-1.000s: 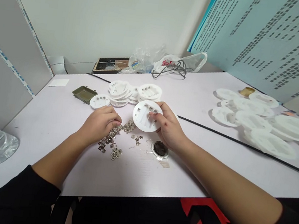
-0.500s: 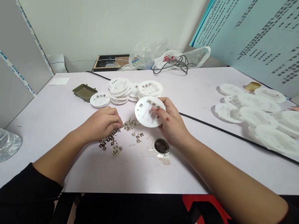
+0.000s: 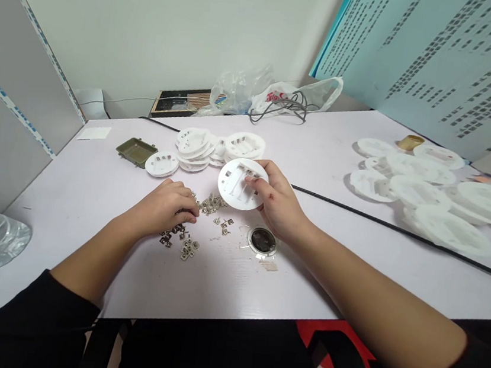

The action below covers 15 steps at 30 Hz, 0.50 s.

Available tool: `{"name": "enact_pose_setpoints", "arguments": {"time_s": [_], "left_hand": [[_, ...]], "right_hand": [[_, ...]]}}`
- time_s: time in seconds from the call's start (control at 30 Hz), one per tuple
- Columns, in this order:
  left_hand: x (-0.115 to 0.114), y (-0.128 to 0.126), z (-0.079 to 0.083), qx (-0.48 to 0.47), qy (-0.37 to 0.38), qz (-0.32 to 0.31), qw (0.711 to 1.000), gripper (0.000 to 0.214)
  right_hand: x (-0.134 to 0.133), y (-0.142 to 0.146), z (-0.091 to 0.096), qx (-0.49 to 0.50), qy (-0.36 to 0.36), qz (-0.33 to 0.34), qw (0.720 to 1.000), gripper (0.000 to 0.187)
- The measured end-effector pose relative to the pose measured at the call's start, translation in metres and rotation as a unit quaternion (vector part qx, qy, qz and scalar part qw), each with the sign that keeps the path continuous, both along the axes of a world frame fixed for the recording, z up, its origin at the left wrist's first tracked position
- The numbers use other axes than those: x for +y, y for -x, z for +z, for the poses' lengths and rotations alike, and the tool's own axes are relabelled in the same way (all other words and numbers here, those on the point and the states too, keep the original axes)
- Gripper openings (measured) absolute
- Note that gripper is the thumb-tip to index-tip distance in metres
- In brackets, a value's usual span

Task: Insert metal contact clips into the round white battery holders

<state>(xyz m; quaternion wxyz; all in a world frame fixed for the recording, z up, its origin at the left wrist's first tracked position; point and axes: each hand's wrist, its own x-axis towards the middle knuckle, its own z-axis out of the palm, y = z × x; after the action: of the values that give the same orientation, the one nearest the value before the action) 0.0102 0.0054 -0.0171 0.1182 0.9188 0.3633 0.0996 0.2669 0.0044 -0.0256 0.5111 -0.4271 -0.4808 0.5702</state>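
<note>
Pinching white disc [image 3: 232, 191], right hand [image 3: 282, 203] sits mid-frame; metal clips [image 3: 212, 204] lie lower left of disc, nearer left hand [image 3: 166, 205]: bunched, hold unclear.

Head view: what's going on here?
A person sits at a table with both hands at work. The right hand holds a white disc up off the table, thumb on its face. The left hand is down among small metal pieces, fingertips together; whether it grips one can't be made out. Stacked discs stand behind the hands, beside a green tray.
</note>
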Motion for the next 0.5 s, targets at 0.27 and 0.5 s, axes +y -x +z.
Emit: {"name": "enact_pose_setpoints", "arguments": {"time_s": [0.27,0.5], "left_hand": [[-0.005,-0.005,0.006,-0.106,0.035,0.029,0.993,0.013],[-0.008,-0.013,0.009,-0.405,0.150,0.157,0.888,0.015]], "right_hand": [[0.001,-0.004,-0.006,-0.040,-0.034,0.007,0.999,0.021],[-0.002,-0.001,-0.013,-0.093,-0.111,0.050,0.988,0.037]]}}
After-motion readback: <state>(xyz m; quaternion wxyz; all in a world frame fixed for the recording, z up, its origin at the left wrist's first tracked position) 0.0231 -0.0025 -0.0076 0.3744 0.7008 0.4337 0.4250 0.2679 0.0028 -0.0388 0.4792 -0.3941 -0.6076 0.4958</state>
